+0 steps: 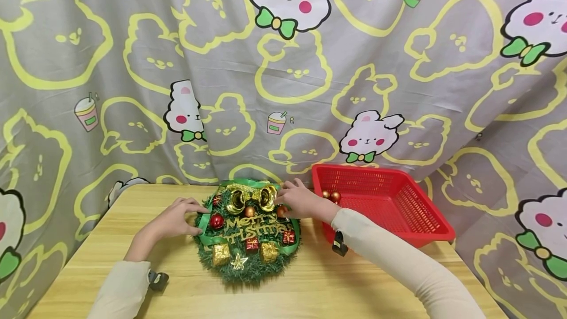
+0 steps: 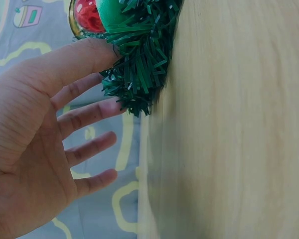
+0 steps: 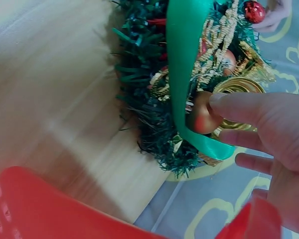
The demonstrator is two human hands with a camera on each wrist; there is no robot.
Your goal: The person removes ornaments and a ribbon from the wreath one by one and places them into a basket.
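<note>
A green tinsel Christmas wreath (image 1: 248, 275) lies on the table, with gold "Merry Christmas" lettering (image 1: 254, 230), a gold bow (image 1: 236, 200) and green ribbon (image 3: 182, 59). My right hand (image 1: 303, 201) is over its upper right side. There the thumb and forefinger pinch a copper-coloured bauble (image 3: 205, 117), beside the ribbon. At the wreath's left edge, my left hand (image 1: 173, 218) touches the tinsel (image 2: 139, 69) with thumb and fingertips, the other fingers spread and loose. A red bauble (image 1: 217, 221) and another copper bauble (image 1: 250, 211) sit on the wreath.
To the right stands a red plastic basket (image 1: 385, 230) with perforated walls, holding several copper baubles (image 1: 335, 197) in its left corner. The wooden table (image 1: 186, 289) ends at a grey patterned curtain (image 1: 239, 78). My right forearm passes in front of the basket.
</note>
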